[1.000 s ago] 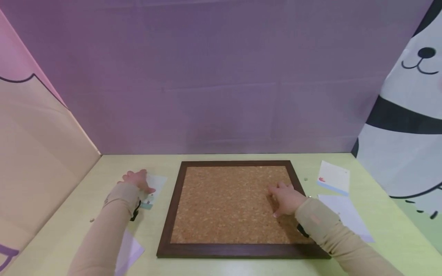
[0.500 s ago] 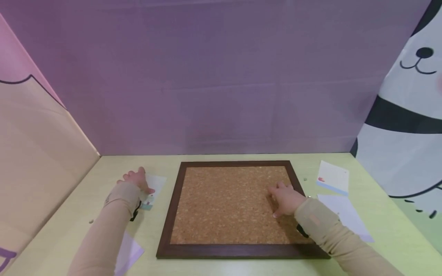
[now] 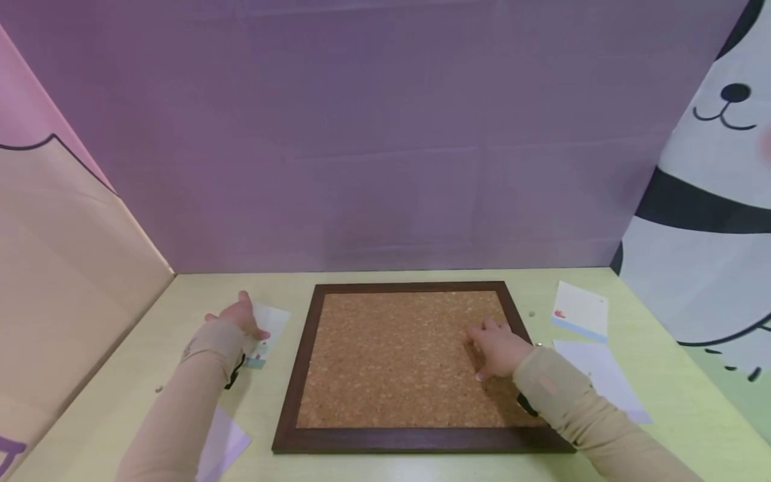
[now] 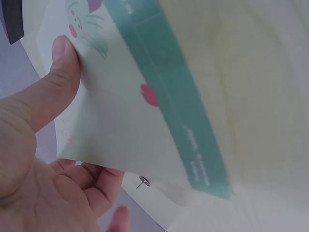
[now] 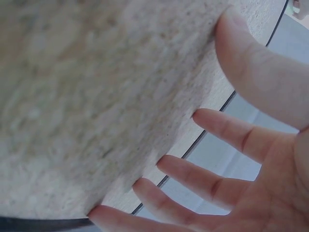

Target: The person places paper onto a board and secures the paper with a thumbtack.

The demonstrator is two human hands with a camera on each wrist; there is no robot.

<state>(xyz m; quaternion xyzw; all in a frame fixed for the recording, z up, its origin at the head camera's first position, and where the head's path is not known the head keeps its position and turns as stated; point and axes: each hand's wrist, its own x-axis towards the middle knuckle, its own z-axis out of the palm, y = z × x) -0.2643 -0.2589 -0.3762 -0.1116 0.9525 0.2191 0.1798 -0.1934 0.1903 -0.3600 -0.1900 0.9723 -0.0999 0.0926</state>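
Observation:
On the left of the table lies a sheet of note paper (image 3: pixel 271 325) with a teal band and small printed drawings. My left hand (image 3: pixel 237 318) pinches its edge: in the left wrist view, the thumb (image 4: pixel 63 72) is on the printed face and curled fingers (image 4: pixel 104 188) go behind the sheet, partly hidden. A silver thumbtack (image 4: pixel 144 181) lies close by those fingers. My right hand (image 3: pixel 498 347) rests on the right part of a cork board (image 3: pixel 397 361) with a dark brown frame. Its fingers are spread, with the fingertips (image 5: pixel 166 162) at the cork surface.
Right of the board lie a white note sheet with a blue band (image 3: pixel 581 311) and a pale lilac sheet (image 3: pixel 602 375). Another lilac sheet (image 3: pixel 223 445) is partly under the left forearm. Small tack-like bits (image 3: pixel 159 389) dot the table. A purple cloth (image 3: pixel 385 134) stands behind.
The left hand's fingers have drawn in at the note paper, leaving one finger pointing up and away. The right hand stays where it was on the cork.

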